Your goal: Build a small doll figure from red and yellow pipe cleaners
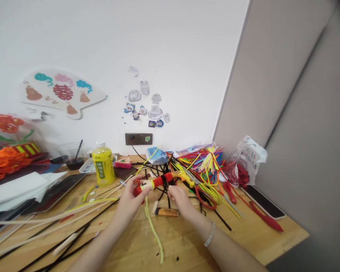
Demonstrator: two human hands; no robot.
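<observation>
Red, cream and yellow fuzzy stems wrap a rod-like piece [158,182] held above the tabletop, slanting up toward the right. The left hand [132,198] curls around its lower-left end, thumb in front and fingers behind, gripping it. The right hand [181,198] is just beside its red upper end, thumb and forefinger drawn close together; whether they pinch a thin strand between them, I cannot tell.

Under the hands, an orange lighter [167,212] lies on the wooden table [187,241], with a pale yellow pipe cleaner [154,230] trailing toward the near edge. Black pipe cleaners [223,220] fan out behind and beside the piece. Right of the right hand lie red-handled scissors [208,203], a yellow-handled tool [188,180] and a coiled yellow-green bundle [211,192].

Farther out, a yellow-labelled bottle [103,168] stands left of the left hand, near a clear plastic cup [62,151] of dark liquid. A smartphone [264,202] rests at the far right. On the white wall behind hangs a fan-shaped cutout [64,92].
</observation>
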